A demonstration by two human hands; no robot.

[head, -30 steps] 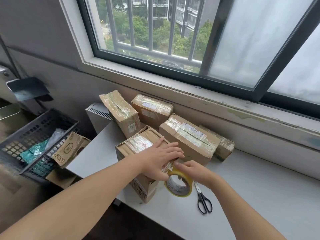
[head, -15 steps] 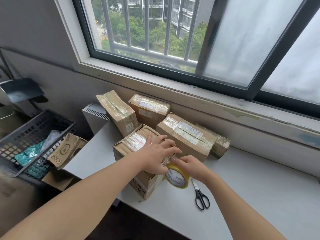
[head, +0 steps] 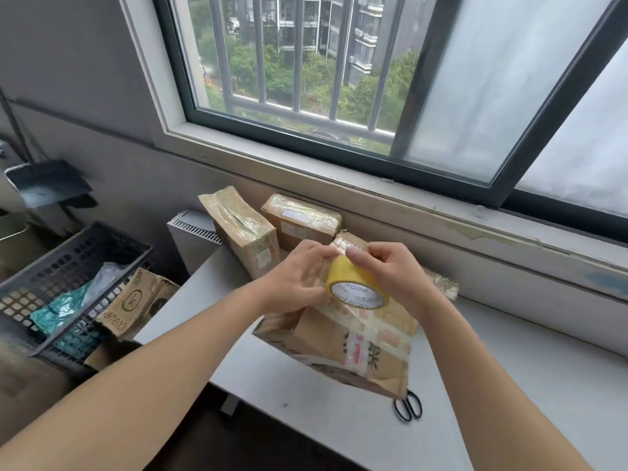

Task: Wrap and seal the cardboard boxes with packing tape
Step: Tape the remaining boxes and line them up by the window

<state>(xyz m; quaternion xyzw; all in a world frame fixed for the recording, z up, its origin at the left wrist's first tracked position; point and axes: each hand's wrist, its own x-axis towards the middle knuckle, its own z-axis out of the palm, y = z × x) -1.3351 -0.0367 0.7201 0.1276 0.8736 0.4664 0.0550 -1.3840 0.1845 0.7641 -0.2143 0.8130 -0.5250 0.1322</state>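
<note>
Lifted off the table, tape roll (head: 356, 283) sits clamped in right-hand fingers (head: 365, 258); left fingers (head: 314, 254) pinch its end.

Single head-worn camera is looking forward and down from close range, facing a white table (head: 339, 423) under a window (head: 339, 79); both forearms are entering from below.

We see a yellow roll of packing tape (head: 355, 283) lifted above a worn, tape-striped cardboard box (head: 353, 338) tilted at the tabletop's near edge. Farther left, two taped boxes (head: 244, 232) (head: 300, 222) stand against the wall.
</note>
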